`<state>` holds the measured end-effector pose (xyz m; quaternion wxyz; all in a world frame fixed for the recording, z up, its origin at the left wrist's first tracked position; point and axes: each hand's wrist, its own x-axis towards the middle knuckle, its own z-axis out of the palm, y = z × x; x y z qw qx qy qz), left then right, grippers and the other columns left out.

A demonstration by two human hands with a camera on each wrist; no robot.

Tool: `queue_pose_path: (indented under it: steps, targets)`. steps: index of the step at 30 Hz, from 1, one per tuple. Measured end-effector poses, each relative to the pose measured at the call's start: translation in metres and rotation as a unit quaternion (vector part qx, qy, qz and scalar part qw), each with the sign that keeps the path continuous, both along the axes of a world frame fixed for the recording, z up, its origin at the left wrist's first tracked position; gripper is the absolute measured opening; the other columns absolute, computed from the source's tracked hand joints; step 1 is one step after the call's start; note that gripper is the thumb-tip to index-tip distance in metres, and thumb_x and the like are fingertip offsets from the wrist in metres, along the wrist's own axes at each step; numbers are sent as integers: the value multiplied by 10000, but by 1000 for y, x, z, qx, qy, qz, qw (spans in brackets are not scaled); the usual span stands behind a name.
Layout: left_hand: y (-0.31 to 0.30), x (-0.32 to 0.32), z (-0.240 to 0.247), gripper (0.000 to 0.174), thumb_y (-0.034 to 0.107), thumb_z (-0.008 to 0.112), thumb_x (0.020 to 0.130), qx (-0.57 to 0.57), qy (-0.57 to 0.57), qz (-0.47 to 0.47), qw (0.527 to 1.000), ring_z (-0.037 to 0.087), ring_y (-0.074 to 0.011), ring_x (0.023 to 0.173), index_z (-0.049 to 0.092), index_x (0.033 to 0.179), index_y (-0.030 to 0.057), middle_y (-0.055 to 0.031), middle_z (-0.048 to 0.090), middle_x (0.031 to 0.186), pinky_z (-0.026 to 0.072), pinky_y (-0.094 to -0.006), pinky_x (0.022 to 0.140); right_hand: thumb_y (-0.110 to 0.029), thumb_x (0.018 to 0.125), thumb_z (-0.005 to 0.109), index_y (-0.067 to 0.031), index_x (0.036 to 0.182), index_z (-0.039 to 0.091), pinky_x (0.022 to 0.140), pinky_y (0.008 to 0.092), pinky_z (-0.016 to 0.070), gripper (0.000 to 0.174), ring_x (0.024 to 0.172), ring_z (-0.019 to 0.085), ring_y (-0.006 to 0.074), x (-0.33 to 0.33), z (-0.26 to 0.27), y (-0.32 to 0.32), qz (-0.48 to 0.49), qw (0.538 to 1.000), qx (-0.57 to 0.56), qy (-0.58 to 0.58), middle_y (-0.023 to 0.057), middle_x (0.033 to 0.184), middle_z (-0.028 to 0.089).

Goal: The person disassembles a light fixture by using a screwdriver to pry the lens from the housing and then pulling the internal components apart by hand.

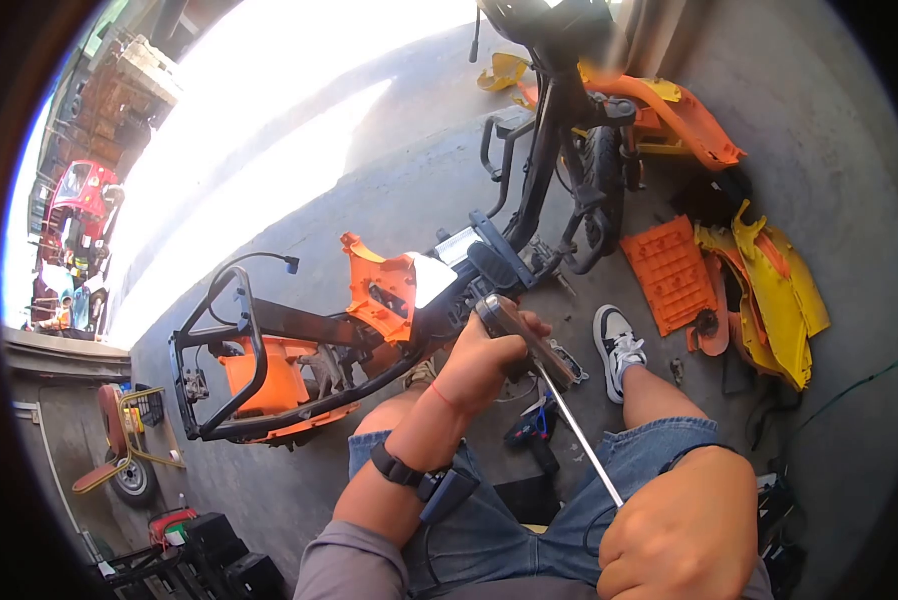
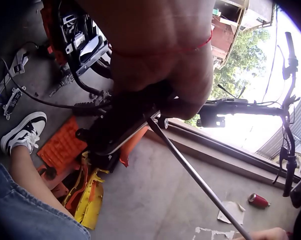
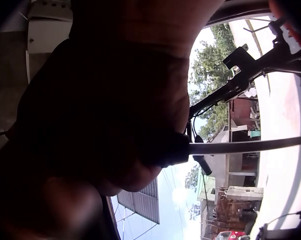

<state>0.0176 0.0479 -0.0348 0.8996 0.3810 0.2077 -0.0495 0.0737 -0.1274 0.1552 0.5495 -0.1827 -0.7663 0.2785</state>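
My left hand (image 1: 477, 362) is raised over my lap and grips a dark, oblong part with a silvery edge (image 1: 535, 342). Held in my right hand (image 1: 681, 530), at the lower right, is a screwdriver (image 1: 581, 440); its handle is hidden in the fist. Its long metal shaft (image 2: 193, 172) runs slantwise to the part, with the tip end right at the part's edge in the left wrist view. In the right wrist view the right hand (image 3: 110, 110) is very dark, and the shaft (image 3: 240, 147) sticks out sideways from it.
A stripped scooter frame (image 1: 304, 322) with an orange panel (image 1: 381, 290) stands ahead. Orange (image 1: 669, 275) and yellow body panels (image 1: 784, 300) lie on the floor at right. A dark power tool (image 1: 531, 430) lies between my legs, and black boxes (image 1: 219, 545) stand lower left.
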Motion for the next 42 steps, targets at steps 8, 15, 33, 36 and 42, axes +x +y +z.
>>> queue_pose_path:
  steps: [8, 15, 33, 36, 42]
  targets:
    - [-3, 1, 7, 380, -79, 526, 685, 48, 23, -18, 998, 572, -309, 1076, 449, 1040, 34, -113, 569, 1009, 474, -478, 934, -176, 806, 586, -104, 624, 455, 359, 266, 325, 236, 414, 472, 125, -2, -1, 2, 24, 1000, -16, 7, -9, 556, 407]
    - [3, 3, 16, 368, -75, 518, 680, 54, -33, 31, 998, 554, -309, 1101, 438, 1024, 30, -120, 546, 1057, 473, -476, 937, -98, 843, 537, -38, 657, 488, 353, 246, 275, 201, 376, 399, 120, 26, 9, -11, -140, 981, -18, 137, 3, 536, 370]
    - [10, 5, 8, 364, -43, 553, 707, 82, 27, 74, 994, 578, -267, 999, 452, 1049, 31, -97, 544, 987, 482, -420, 899, 38, 704, 636, 20, 617, 528, 330, 248, 322, 140, 348, 427, 151, 40, -8, 2, -94, 967, -65, 227, 85, 511, 502]
    - [7, 7, 3, 298, 92, 640, 801, 78, 59, 90, 991, 597, -238, 928, 476, 1043, 39, -92, 562, 932, 511, -389, 807, 7, 711, 635, 13, 622, 527, 332, 248, 325, 140, 348, 424, 154, 43, -13, 3, -109, 966, -70, 222, 83, 517, 508]
    - [9, 15, -25, 383, 350, 677, 882, 105, 144, 135, 975, 609, -198, 767, 525, 1050, 42, -77, 567, 881, 529, -347, 655, -154, 757, 689, -44, 694, 483, 382, 282, 317, 242, 408, 419, 139, 22, -39, 10, -349, 847, -125, 380, 82, 519, 506]
